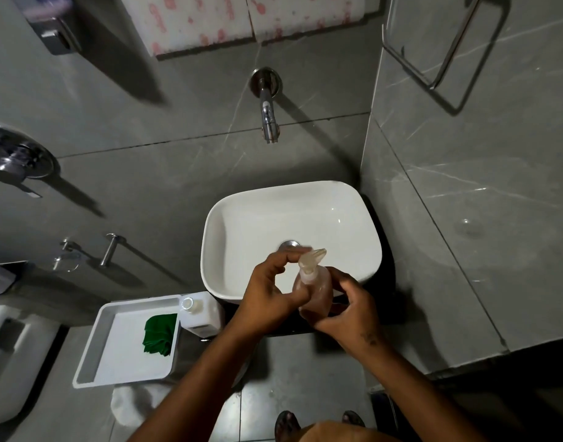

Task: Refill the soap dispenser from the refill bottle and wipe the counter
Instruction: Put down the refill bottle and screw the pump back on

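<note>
The right hand (350, 309) grips the clear, amber-filled plastic soap dispenser (315, 290) over the white basin's (241, 199) front rim while the left hand (273, 285) pinches its pump head, so it is probably being opened or closed. The uncapped white refill bottle (200, 314) stands left; the folded green cloth (159, 334) lies unused in the white tray (92, 355).

We see white basin (210, 250) | green cloth (159, 334) in white tray (92, 362) | translucent peach-tinted dispenser (315, 288) | grey white-veined wall tiles (465, 186) | chrome tap (269, 119)

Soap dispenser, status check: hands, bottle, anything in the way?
Right hand grips soap dispenser body; left hand pinches its pump top, over sink front edge. Refill bottle uncapped, left of sink. Green cloth in tray. Nothing in the way.
</note>
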`<state>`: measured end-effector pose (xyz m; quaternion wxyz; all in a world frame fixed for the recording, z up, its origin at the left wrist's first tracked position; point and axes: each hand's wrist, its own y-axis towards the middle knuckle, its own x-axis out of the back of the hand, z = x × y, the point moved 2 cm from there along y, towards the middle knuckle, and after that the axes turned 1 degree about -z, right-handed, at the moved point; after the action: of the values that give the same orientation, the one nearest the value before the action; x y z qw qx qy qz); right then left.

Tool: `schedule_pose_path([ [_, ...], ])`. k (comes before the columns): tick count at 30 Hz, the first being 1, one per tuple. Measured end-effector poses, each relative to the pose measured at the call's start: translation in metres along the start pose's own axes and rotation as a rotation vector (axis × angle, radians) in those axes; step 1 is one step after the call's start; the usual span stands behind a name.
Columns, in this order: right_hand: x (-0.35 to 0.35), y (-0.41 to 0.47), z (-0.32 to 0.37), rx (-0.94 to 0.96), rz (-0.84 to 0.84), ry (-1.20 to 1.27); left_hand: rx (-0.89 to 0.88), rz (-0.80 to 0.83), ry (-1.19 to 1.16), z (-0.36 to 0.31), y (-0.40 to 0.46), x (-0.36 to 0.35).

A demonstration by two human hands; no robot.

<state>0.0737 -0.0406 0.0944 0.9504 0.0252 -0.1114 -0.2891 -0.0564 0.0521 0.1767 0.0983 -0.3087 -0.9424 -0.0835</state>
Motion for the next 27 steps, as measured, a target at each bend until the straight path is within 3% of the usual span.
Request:
schedule_pose_path([
  [4,-0.001,0.001,0.000,0.003,0.010,0.001,0.075,-0.090,0.042,0.008,0.004,0.002],
  [18,-0.004,0.001,-0.002,0.003,-0.031,-0.030,0.029,0.017,-0.010,0.019,0.010,0.012],
  [21,-0.002,0.004,-0.006,-0.040,-0.070,-0.056,0.138,-0.017,-0.140,0.030,0.005,0.010],
  [24,0.003,0.007,-0.014,-0.116,-0.156,-0.057,0.427,-0.175,-0.440,0.053,-0.010,-0.002],
  [27,0.008,0.006,-0.024,-0.203,-0.185,0.003,0.583,-0.079,-0.582,0.071,-0.028,-0.026],
])
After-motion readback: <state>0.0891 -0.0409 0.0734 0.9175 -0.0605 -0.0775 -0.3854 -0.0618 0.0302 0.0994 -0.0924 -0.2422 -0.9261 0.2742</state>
